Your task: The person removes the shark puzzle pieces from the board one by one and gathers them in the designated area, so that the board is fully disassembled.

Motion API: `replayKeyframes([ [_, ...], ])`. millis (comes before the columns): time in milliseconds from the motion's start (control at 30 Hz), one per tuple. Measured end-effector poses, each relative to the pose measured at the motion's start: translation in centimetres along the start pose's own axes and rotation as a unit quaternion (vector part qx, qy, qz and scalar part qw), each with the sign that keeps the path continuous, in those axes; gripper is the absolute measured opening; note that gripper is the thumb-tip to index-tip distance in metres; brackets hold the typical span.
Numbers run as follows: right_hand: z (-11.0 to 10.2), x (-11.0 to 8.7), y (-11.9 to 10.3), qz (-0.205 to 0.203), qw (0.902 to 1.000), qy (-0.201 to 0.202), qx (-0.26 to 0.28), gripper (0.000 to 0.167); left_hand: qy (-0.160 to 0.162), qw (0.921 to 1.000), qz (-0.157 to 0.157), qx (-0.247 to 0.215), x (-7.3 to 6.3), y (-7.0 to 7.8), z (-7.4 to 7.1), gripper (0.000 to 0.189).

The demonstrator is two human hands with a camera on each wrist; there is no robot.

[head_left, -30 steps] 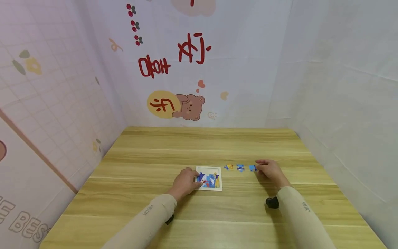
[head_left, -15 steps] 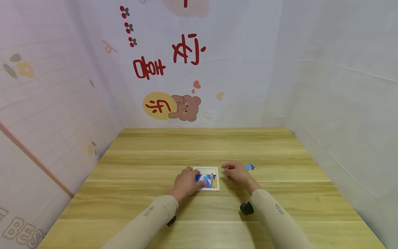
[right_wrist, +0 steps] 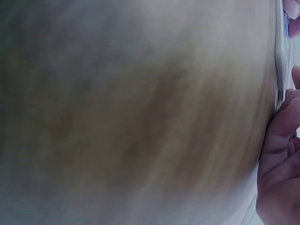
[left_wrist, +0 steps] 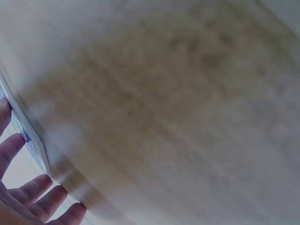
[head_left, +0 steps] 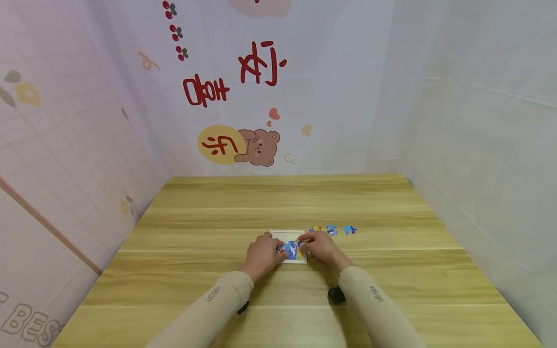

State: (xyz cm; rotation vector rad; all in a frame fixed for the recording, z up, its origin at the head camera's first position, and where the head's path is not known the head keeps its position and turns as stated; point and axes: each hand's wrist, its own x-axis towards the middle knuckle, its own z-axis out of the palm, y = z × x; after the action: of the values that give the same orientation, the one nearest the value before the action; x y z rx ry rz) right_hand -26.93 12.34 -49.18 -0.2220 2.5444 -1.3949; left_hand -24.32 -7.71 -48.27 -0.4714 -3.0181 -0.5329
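A small white-framed jigsaw puzzle (head_left: 274, 231) lies on the table in the head view. Blue and yellow pieces fill its near part; a pale strip shows along its far part. My left hand (head_left: 262, 256) rests over its left edge, fingers spread; in the left wrist view, fingertips touch the frame (left_wrist: 40, 149) and the table beside it. My right hand (head_left: 321, 246) is at the right edge, forefinger and thumb tips apart over a yellow puzzle piece (head_left: 300, 255). No loose piece shows between them. Some right fingers (right_wrist: 287, 117) are bent near the frame; the view cuts off the rest.
Just beyond my right hand, a yellow-and-blue puzzle piece (head_left: 315, 229), a blue-and-white piece (head_left: 332, 230) and a blue piece (head_left: 350, 229) lie in a row. The wooden table (head_left: 226, 203) meets white printed cloth walls (head_left: 339, 96) at its back and sides.
My right hand has left the rightmost loose piece and moved left, past the other two, to the puzzle's right edge. My left hand stays at the frame. The head view has shifted slightly.
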Motion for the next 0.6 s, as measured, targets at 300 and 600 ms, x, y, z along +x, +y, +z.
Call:
replayKeyframes([
  [300,0.03,0.09,-0.43,0.002,0.9996,-0.024,-0.017,0.035,-0.007,0.9999,-0.007,0.007,-0.07,-0.09,0.05,0.036],
  [600,0.01,-0.01,-0.14,0.01,0.9995,0.007,0.03,0.035,-0.006,1.0,-0.003,0.003,-0.2,-0.1,-0.01,0.037],
])
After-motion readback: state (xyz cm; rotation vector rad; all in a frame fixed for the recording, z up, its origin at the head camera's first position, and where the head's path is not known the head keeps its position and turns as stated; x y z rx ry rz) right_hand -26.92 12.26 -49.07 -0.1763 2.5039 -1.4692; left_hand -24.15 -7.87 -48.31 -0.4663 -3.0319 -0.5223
